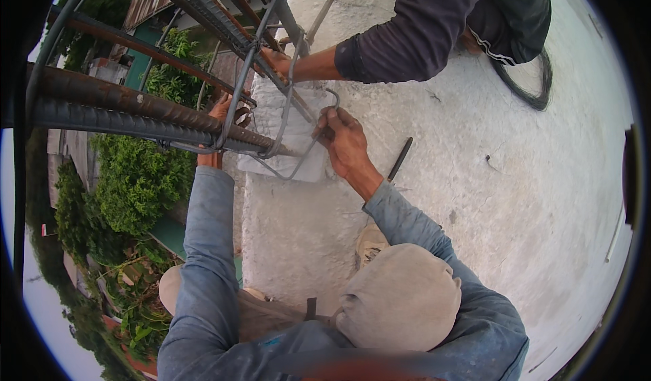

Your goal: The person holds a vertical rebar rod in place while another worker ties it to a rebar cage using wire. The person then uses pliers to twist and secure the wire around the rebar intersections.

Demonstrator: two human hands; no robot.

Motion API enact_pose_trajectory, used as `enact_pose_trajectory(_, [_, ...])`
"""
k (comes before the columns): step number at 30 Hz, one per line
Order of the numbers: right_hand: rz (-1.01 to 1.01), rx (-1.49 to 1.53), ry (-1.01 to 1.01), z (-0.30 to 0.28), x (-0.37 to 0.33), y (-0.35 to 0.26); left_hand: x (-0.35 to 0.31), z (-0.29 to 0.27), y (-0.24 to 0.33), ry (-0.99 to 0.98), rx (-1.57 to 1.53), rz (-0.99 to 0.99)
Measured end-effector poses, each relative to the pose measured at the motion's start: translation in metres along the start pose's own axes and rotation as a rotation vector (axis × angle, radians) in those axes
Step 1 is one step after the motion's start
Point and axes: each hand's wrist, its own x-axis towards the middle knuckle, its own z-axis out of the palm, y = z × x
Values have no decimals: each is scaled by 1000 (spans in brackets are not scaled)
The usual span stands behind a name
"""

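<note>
My right hand pinches a thin bent steel stirrup at its right side, close to its hooked end. This stirrup loops round the ends of several thick ribbed rebars, which run in from the upper left. My left hand reaches behind the bars, its fingers curled and partly hidden; what they hold, if anything, I cannot make out. Other stirrups cross the bars farther up. Beneath the bar ends is a pale square concrete patch.
A co-worker's hand touches the bars from the far side, below a dark sleeve. A metal rod stands near it. On the concrete surface lie a black slim tool and coiled wire. Left of the edge, trees show far below.
</note>
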Motion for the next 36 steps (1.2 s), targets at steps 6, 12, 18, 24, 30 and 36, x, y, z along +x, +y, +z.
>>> enact_pose_trajectory(6, [-9, -12, -12, 2, 2, -1, -1, 3, -2, 41, 95, 45])
enact_pose_trajectory(12, [-19, -9, -13, 8, -6, -5, -4, 12, 2, -9, 188, 107])
enact_pose_trajectory(18, [-39, 142, -84, 9, -18, 1, 2, 9, 8, -57, 192, 142])
enact_pose_trajectory(24, [-23, 314, -145, 15, -39, 11, 1, 13, 12, -15, -30, 54])
enact_pose_trajectory(30, [-53, 338, -156, 15, -43, 25, -11, 20, 9, -24, 72, 152])
enact_pose_trajectory(36, [-34, 315, -137, 20, -50, 26, 2, -10, 16, 74, -23, 57])
